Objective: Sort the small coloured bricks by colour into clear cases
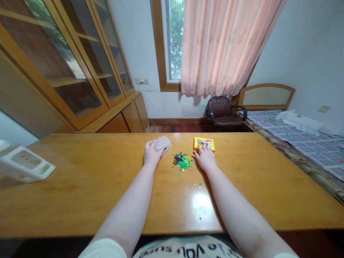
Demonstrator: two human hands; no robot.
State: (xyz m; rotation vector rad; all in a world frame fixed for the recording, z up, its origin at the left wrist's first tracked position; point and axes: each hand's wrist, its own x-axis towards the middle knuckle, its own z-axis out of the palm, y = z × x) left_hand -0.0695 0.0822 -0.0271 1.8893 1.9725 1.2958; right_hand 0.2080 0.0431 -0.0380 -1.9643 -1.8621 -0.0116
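My left hand (152, 153) is closed around a clear plastic box (162, 143) that rests on the wooden table (80, 186). My right hand (205, 156) lies with its fingers stretched forward, the fingertips touching the near edge of a small yellow box (204, 143) with a picture on its lid. Between the two hands sits a small pile of tiny coloured bricks (182, 160), mostly green, blue and brown. A few loose green pieces (200, 184) lie nearer to me.
A white device (25, 163) sits at the table's left edge. Behind the table stand a glass-door wooden cabinet (80, 71), a brown chair (223, 111) under a window with a pink curtain, and a bed (309, 143) on the right.
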